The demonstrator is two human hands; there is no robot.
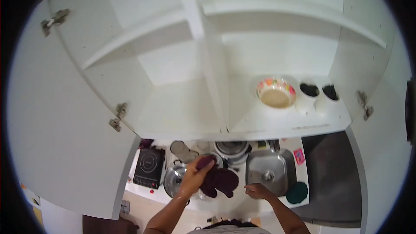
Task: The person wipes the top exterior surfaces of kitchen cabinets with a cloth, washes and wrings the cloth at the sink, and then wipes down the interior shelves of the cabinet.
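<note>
A dark maroon cloth (223, 181) hangs in loose folds from my left hand (194, 177), whose fingers are closed round its upper part. The cloth is held above the counter and covers part of what stands under it. At the left rim of the steel sink (292, 164) is my right hand (258, 190); its fingers are curled in, and whether anything small is inside them is hidden. A dark green round cloth or pad (297, 193) lies at the sink's front right corner, apart from my right hand.
Above the counter, an open white cabinet (182, 104) holds a floral-rimmed bowl (276, 93) and two white cups (307, 99) with dark contents. Its doors stand wide. Below are a black cooktop (148, 169), a lidded pot (172, 180), a large round cooker (232, 148) and a pink packet (299, 157).
</note>
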